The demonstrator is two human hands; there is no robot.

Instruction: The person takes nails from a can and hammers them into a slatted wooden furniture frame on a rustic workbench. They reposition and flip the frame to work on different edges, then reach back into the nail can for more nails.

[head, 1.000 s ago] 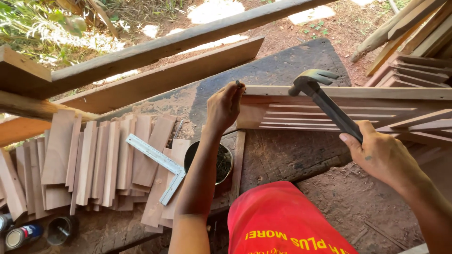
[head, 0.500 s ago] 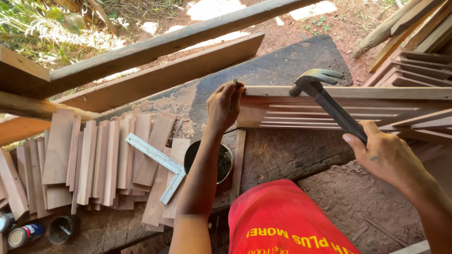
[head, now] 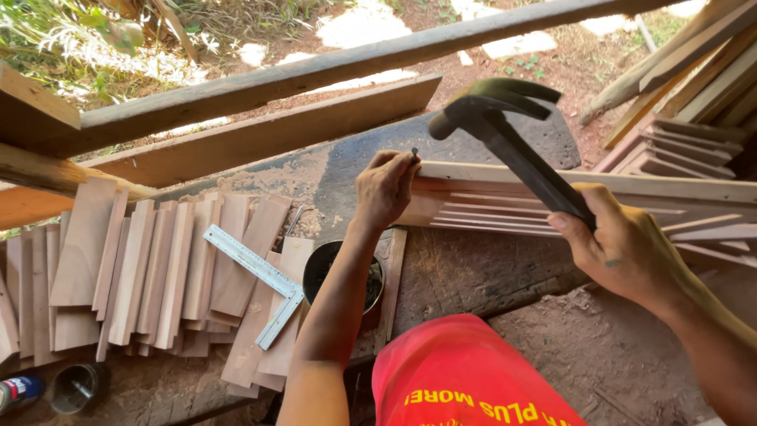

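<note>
On the desk (head: 473, 276), slats (head: 142, 268) lie in a row at the left, a square (head: 256, 280) resting across their right end. A tin (head: 341, 272) sits just right of the square. The frame (head: 552, 201) lies right of the tin, farther back. Beams (head: 260, 110) run behind everything.

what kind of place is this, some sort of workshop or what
Most likely an outdoor woodworking spot: stacked wooden slats on a sawdust-strewn bench, a metal square, a hammer in the right hand, bare earth and plants beyond.
</note>
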